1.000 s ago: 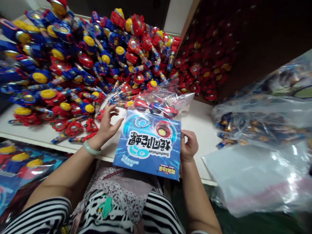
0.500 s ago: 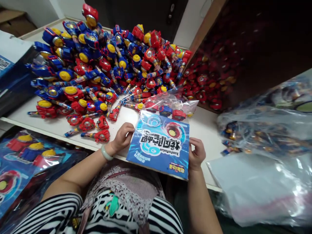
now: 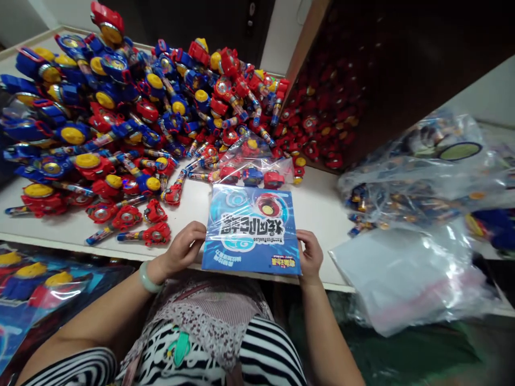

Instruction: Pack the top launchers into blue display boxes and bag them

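Note:
A clear plastic bag with a blue printed card (image 3: pixel 251 230) lies on the white table (image 3: pixel 322 203) in front of me, its upper part holding red and blue toy pieces (image 3: pixel 251 174). My left hand (image 3: pixel 183 249) grips the card's left edge with curled fingers. My right hand (image 3: pixel 309 256) pinches its right edge near the lower corner. Both hands sit at the table's front edge.
A big heap of red, blue and yellow toy launchers (image 3: pixel 120 118) covers the table's left and back. A dark box of red toys (image 3: pixel 330 123) stands behind. Clear plastic bags (image 3: pixel 410 268) lie at right. Packed toy bags (image 3: pixel 36 279) sit lower left.
My left hand went from open and hovering beside the bag to closed on its left edge. The bagged card now lies flatter on the table and nearer its front edge.

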